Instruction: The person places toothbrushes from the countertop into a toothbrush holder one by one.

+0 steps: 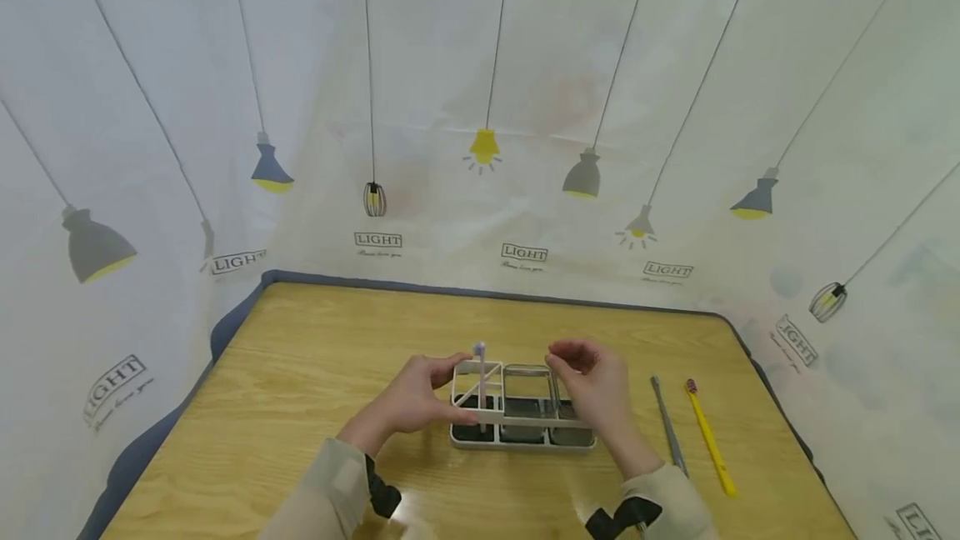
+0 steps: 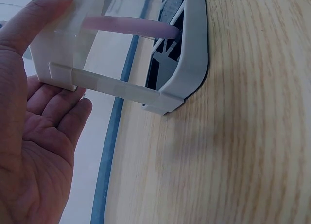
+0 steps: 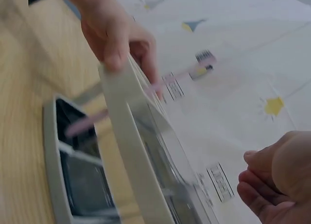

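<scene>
A white toothbrush holder (image 1: 525, 420) with a dark-lined, sectioned base stands on the table. My left hand (image 1: 408, 394) grips its upper frame at the left end, thumb on the near side and fingers on the far side. A pink toothbrush (image 1: 482, 382) stands upright in the left section, bristles up, its handle end down in the base (image 3: 49, 136). Clear-walled cups or compartments (image 1: 528, 370) fill the middle of the frame. By the right end is my right hand (image 1: 596, 382); its loosely curled fingers (image 3: 262, 185) hold nothing and are apart from the holder.
Right of the holder lie a grey toothbrush (image 1: 667, 423) and a yellow toothbrush (image 1: 710, 438), side by side on the wooden table (image 1: 300, 407). A white sheet printed with lamps (image 1: 435, 107) hangs around the table's back and sides.
</scene>
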### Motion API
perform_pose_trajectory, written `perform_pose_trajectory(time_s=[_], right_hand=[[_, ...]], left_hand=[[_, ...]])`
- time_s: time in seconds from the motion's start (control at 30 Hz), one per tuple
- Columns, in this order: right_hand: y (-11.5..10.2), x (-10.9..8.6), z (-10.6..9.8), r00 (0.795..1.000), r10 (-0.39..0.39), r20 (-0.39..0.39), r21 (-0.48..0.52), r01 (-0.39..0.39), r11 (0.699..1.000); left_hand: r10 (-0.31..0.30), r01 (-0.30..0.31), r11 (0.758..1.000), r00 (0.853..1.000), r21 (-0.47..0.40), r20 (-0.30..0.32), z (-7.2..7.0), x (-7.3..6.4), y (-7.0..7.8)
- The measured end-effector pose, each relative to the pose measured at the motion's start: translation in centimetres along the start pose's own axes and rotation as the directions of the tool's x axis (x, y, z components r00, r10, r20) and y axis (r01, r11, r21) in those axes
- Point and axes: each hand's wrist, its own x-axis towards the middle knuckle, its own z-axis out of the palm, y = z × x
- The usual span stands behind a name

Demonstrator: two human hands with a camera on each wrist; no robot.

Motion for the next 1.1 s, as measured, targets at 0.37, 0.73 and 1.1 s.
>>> perform_pose_trajectory(time_s=[0.37, 0.73, 1.1], right_hand=[[4.8, 3.5, -8.1, 0.995, 0.100, -0.013, -0.366, -0.098, 0.926], [10.6, 3.4, -12.0, 0.958, 0.284, 0.025, -0.470, -0.240, 0.849], [13.2, 2.1, -13.3, 0.935, 0.350, -0.048, -0.541, -0.319, 0.778]], left_hand=[[-0.004, 0.004, 1.000, 1.000, -0.004, 0.004, -0.4, 0.0, 0.1], [-0.030, 0.030, 0.999, 1.000, -0.030, 0.003, -0.2, -0.3, 0.0], [-0.018, 0.018, 1.000, 1.000, -0.015, 0.001, 0.1, 0.1, 0.0]])
